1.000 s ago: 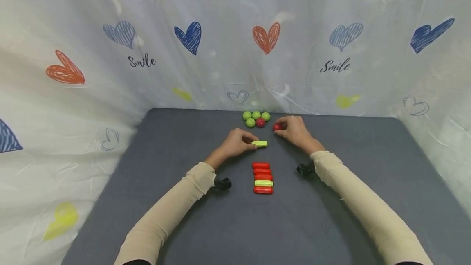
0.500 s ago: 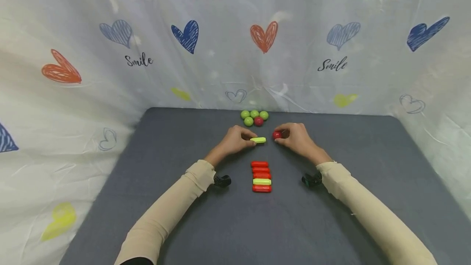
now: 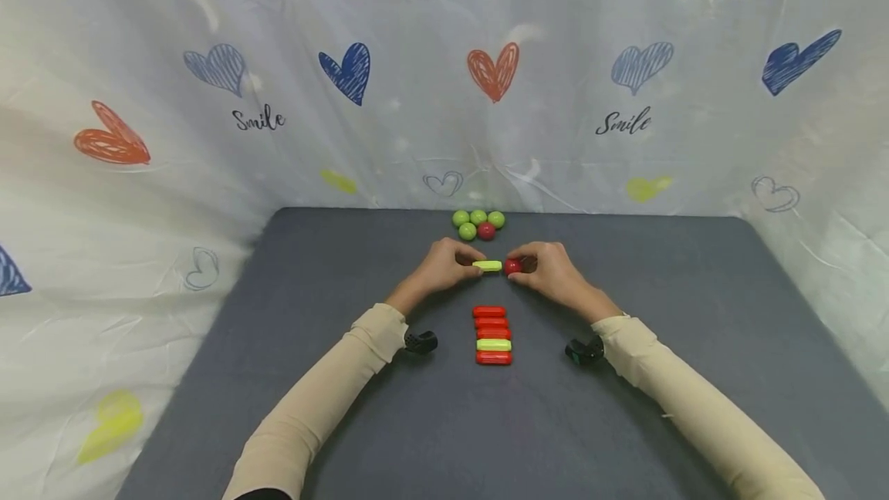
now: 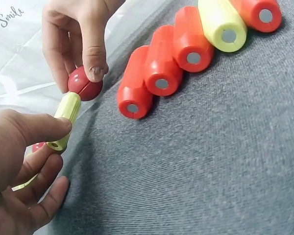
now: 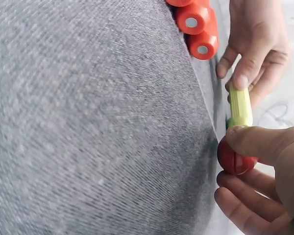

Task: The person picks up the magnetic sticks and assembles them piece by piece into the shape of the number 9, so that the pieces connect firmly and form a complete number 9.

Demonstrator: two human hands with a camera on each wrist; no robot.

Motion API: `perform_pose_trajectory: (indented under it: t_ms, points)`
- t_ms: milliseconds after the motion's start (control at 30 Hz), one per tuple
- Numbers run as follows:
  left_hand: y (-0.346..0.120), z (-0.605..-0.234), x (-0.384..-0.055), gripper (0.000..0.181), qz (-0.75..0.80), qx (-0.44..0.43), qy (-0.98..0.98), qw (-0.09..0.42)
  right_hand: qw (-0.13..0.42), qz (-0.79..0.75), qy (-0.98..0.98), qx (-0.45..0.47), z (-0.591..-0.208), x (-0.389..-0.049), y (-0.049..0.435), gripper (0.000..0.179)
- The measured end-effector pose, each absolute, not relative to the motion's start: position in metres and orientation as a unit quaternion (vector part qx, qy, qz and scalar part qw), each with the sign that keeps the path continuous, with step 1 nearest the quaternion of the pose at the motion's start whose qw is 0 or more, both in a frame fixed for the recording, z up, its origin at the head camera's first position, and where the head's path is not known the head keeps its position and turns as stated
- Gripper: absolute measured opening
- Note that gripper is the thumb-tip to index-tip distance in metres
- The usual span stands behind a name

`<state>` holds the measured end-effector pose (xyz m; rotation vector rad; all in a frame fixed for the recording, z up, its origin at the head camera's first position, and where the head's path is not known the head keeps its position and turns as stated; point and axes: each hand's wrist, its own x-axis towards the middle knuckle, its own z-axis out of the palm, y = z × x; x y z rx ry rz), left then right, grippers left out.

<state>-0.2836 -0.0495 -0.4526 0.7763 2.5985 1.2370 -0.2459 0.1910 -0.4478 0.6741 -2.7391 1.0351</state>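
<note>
In the head view my left hand (image 3: pixel 443 266) pinches a yellow-green magnetic rod (image 3: pixel 489 266) between thumb and fingers. Facing it, my right hand (image 3: pixel 556 275) grips a red ball (image 3: pixel 512 267) by its sides. The ball sits right at the rod's far end, as the left wrist view shows with the ball (image 4: pixel 85 85) in line with the rod (image 4: pixel 67 108). From the right wrist, the thumb lies over part of the ball (image 5: pixel 233 157) and hides where it meets the rod (image 5: pixel 241 104).
Nearer the body, several red rods (image 3: pixel 491 323) and one yellow-green rod (image 3: pixel 494 345) lie side by side; grey discs show on their ends. Behind the hands, green balls (image 3: pixel 468 231) and another red ball (image 3: pixel 486 231) cluster near the grey table's back edge, before a printed curtain (image 3: pixel 389 145).
My right hand has brought the red ball toward me and leftward, up to the end of the rod. The left hand keeps its grip on the rod, moving only slightly.
</note>
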Motion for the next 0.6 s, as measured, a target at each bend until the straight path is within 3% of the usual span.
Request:
perform_pose_trajectory:
  t_ms: [600]
  points:
    - [-0.0531, -0.4542, -0.2895, 0.022, 0.42, 0.255, 0.869, 0.059, 0.059, 0.353, -0.909, 0.215, -0.4544, -0.2488, 0.193, 0.029]
